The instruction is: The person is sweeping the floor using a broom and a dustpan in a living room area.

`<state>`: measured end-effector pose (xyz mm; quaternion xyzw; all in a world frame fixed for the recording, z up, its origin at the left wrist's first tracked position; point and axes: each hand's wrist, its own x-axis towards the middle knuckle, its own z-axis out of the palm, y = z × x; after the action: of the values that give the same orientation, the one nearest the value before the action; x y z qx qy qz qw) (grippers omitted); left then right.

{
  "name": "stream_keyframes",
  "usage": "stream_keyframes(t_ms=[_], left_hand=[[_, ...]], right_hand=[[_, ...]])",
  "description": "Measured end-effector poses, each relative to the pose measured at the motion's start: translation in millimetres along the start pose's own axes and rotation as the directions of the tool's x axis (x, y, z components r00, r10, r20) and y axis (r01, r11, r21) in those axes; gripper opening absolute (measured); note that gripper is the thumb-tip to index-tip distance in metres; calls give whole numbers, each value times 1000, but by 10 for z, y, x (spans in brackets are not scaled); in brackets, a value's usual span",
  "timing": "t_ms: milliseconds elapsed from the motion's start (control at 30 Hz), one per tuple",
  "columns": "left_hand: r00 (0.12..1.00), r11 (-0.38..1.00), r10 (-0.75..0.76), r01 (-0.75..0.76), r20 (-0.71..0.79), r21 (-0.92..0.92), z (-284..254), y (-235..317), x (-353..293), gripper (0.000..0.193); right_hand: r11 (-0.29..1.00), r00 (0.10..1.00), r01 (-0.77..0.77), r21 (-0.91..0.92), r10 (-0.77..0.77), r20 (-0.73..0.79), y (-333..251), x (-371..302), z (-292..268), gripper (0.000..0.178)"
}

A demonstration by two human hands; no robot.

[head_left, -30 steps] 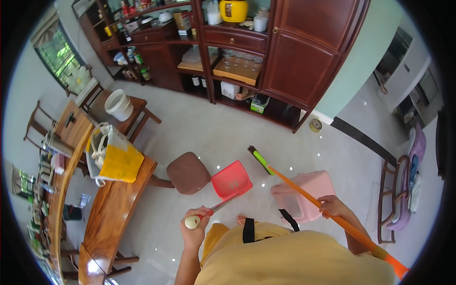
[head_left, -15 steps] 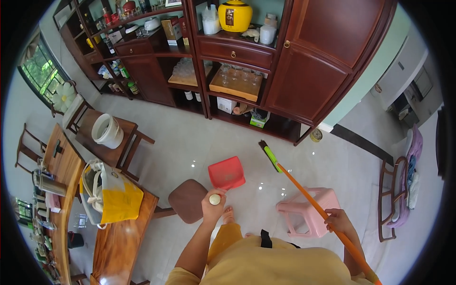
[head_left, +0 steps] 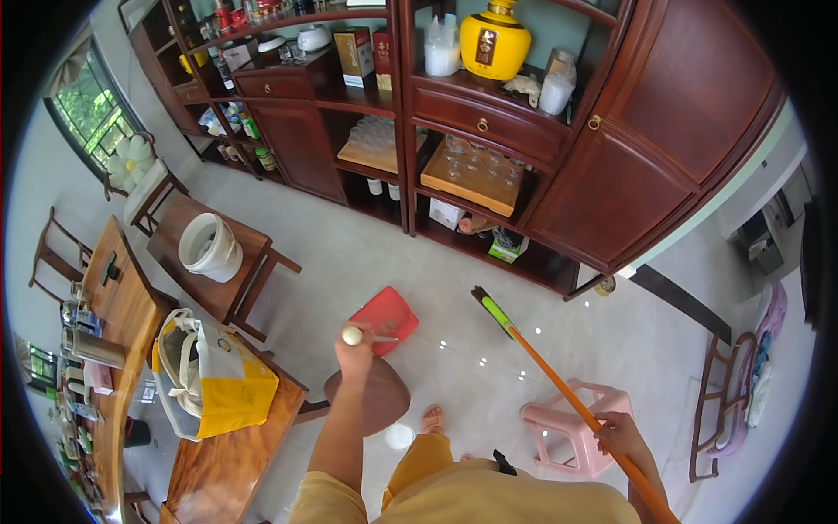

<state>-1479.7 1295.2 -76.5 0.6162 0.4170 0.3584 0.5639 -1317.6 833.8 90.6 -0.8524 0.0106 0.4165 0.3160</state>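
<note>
My left hand (head_left: 353, 354) is closed round the upright handle of a red dustpan (head_left: 390, 316); the handle's pale round end pokes out above my fist. The pan rests on or just above the floor, and a few small bits may lie in it, too small to make out. On the other side, my right hand (head_left: 616, 433) grips the orange stick of a broom (head_left: 559, 378). Its bright green head with dark bristles touches the floor in front of the cabinet, apart from the dustpan.
A brown stool (head_left: 377, 397) stands under my left forearm, a pink plastic stool (head_left: 572, 445) beside the broom stick. To the left are a wooden bench with a yellow-and-white bag (head_left: 229, 384) and a chair holding a white bucket (head_left: 212, 249). A dark red cabinet (head_left: 305, 157) lines the far wall.
My left hand has moved forward and left, and the dustpan has turned and shifted left with it. The view has swung a little; the broom stays in my right hand.
</note>
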Motion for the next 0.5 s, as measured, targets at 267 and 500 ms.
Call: stream_keyframes(t_ms=[267, 500], left_hand=[[997, 993, -50, 56, -53, 106, 9, 101, 567, 4], [975, 965, -219, 223, -44, 142, 256, 56, 743, 16]], right_hand=[[990, 1000, 24, -140, -23, 7, -342, 215, 43, 33], [964, 1000, 9, -267, -12, -10, -390, 405, -35, 37]])
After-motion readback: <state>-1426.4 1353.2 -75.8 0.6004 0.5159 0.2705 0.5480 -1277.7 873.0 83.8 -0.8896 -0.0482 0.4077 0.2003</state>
